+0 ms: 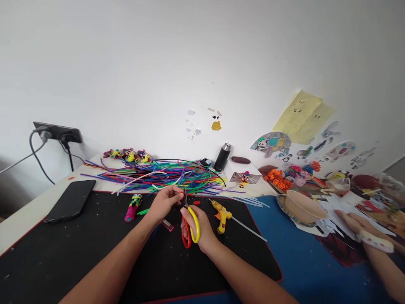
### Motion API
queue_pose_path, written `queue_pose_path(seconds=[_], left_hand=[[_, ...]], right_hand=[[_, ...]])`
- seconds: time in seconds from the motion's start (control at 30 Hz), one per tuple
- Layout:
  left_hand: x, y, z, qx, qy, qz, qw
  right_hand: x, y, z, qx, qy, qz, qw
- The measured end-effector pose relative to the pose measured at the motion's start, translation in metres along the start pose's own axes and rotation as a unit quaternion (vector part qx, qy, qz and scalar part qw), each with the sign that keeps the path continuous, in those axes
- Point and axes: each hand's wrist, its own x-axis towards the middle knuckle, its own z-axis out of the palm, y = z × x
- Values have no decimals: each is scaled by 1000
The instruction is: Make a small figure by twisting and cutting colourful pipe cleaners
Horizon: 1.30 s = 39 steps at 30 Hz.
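In the middle of the head view my left hand (163,203) is pinched on a small red piece (182,195), which looks like pipe cleaner; the fingers partly hide it. My right hand (203,230) grips scissors (195,226) with one red and one yellow handle. Their blades point up and away, right beside the red piece; whether they touch it I cannot tell. Another small red bit (196,203) lies on the black mat just beyond my right hand. A pink and green pipe-cleaner figure (133,207) lies left of my left hand.
Behind the hands spreads a pile of colourful pipe cleaners (126,175). A yellow glue gun (223,216) lies at right, a phone (71,200) at left. A black flask (222,157) stands by the wall. Another person's hands (351,221) rest at far right near a bowl (305,207).
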Motion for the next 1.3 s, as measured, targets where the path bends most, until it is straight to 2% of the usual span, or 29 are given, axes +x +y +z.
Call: queue_pose_path(seconds=[0.27, 0.63, 0.77, 0.9, 0.97, 1.07, 1.17, 1.23, 1.3], left_hand=[[-1, 0, -3, 56, -18, -8, 998], [0, -5, -1, 67, -29, -18, 997], [-1, -5, -1, 58, -35, -17, 998], [0, -1, -4, -30, -7, -9, 999], [1, 1, -6, -87, 13, -11, 996], [1, 3, -8, -119, 15, -17, 993], [1, 4, -9, -159, 10, -23, 987], [2, 5, -9, -183, 9, -23, 983], [2, 6, -10, -187, 10, -19, 982]], right_hand=[[-5, -4, 1, 7, -8, 29, 1000], [-12, -6, -3, 18, -4, 61, 998], [-13, -2, -2, 12, 10, 44, 999], [-13, -3, -6, -10, -3, 24, 1000], [-12, -6, -13, -32, -22, 26, 999], [-11, -13, -27, -95, -50, 38, 993], [-8, -24, -39, -224, -69, 39, 971], [-8, -35, -43, -354, -74, -7, 932], [-8, -48, -45, -465, -93, -47, 879]])
